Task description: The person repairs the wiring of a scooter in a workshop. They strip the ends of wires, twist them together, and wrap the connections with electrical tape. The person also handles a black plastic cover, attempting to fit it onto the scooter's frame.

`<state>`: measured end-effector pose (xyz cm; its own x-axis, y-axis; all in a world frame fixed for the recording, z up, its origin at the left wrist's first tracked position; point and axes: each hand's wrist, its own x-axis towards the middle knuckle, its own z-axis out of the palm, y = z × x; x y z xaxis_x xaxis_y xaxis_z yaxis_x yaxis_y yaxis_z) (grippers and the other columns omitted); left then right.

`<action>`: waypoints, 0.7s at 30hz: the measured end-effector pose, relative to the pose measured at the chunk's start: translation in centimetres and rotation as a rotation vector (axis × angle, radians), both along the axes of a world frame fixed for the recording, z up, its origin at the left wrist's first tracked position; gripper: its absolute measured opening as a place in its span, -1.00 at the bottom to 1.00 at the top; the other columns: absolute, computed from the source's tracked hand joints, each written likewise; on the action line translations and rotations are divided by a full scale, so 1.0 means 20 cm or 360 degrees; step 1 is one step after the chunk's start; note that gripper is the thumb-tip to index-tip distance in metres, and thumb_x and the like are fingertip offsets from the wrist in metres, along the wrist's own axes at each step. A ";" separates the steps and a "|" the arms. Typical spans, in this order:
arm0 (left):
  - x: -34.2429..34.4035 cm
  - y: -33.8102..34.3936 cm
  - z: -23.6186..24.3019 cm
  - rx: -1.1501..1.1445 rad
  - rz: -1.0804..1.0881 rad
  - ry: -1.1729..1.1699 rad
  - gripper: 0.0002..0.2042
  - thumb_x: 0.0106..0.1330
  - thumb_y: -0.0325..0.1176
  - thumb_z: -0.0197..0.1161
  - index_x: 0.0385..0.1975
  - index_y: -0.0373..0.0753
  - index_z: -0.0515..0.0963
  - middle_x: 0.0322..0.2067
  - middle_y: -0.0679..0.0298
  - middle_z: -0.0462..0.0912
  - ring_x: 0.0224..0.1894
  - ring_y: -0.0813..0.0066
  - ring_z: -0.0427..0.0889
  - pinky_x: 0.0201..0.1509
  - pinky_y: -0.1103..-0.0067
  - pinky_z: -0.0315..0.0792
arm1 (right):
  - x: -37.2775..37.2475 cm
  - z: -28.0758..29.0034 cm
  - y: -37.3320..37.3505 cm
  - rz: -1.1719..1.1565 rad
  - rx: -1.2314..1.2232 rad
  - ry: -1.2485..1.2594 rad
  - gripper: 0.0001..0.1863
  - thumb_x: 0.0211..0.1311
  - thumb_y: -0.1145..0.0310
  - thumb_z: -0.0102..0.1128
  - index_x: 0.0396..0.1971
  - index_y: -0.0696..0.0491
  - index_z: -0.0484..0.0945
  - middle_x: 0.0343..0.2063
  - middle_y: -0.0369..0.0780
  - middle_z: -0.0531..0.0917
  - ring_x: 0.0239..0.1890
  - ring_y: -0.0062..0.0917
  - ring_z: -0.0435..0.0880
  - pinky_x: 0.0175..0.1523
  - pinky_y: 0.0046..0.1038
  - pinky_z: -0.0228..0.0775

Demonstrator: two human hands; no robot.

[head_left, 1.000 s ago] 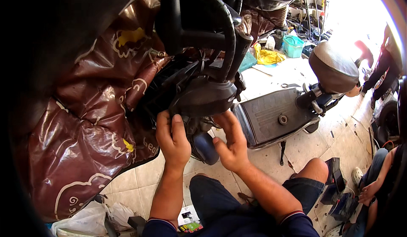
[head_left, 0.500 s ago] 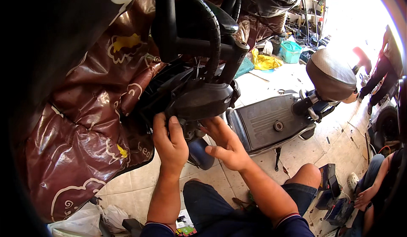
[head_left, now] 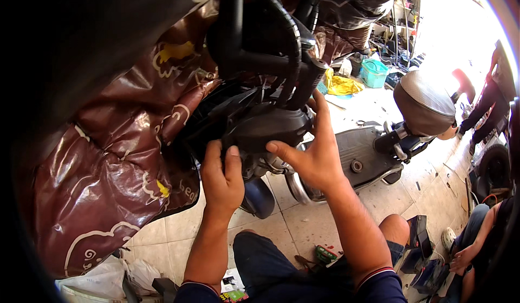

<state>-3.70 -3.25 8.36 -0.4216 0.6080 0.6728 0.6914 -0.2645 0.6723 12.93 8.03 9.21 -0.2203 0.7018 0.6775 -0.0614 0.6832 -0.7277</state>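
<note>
A black plastic cover (head_left: 268,131) sits at the front of a scooter, below its steering stem (head_left: 311,78). My left hand (head_left: 221,178) grips the lower left edge of this cover, thumb in front and fingertips partly hidden behind it. My right hand (head_left: 320,159) spans the cover's right end, with the thumb at its lower front and the fingers reaching up on the far side. Beneath the cover, metal parts and some wiring (head_left: 271,165) show between my hands. A dark rounded mudguard (head_left: 257,199) hangs lower down.
The scooter's footboard (head_left: 352,151) and padded seat (head_left: 425,101) extend to the right. A glossy brown quilted cover (head_left: 103,178) drapes on the left. A green-handled tool (head_left: 325,254) lies on tiles by my legs. Another person's arm (head_left: 476,243) shows at lower right, near dark boxes (head_left: 420,243).
My right hand has moved up from under the cover to its right end, the fingers now spread around it. My left hand stays at the left edge. The view has shifted slightly.
</note>
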 end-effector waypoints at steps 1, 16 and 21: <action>-0.01 -0.01 0.01 -0.0010 -0.0051 -0.0030 -0.81 0.55 -0.33 0.09 -0.15 -0.37 0.50 -0.36 0.06 0.62 -0.32 0.35 0.58 -0.19 0.47 0.47 | -0.02 0.00 0.01 0.0027 -0.0008 0.0017 0.23 -0.10 0.23 0.71 0.48 0.30 0.04 0.29 0.11 0.40 0.35 -0.11 0.42 0.41 -0.21 0.28; -0.19 -0.13 -0.53 -0.0005 0.0023 0.0315 -0.37 0.36 -0.12 0.43 0.25 -0.41 0.35 0.16 -0.05 0.42 0.17 0.04 0.49 0.31 0.30 0.35 | -0.01 -0.01 0.01 0.0084 0.0016 -0.0040 -0.01 -0.02 0.26 0.62 0.38 0.27 0.25 0.16 0.06 0.49 0.21 -0.12 0.56 0.29 -0.24 0.42; -0.19 -0.02 -0.59 -0.0070 0.0073 0.0319 -0.41 0.44 -0.18 0.36 0.25 -0.47 0.31 0.12 -0.09 0.41 0.16 -0.08 0.49 0.25 0.25 0.42 | -0.01 -0.02 0.02 0.0019 0.0155 -0.0038 -0.01 -0.03 0.18 0.60 0.36 0.26 0.27 0.14 0.10 0.49 0.18 -0.02 0.57 0.27 -0.21 0.43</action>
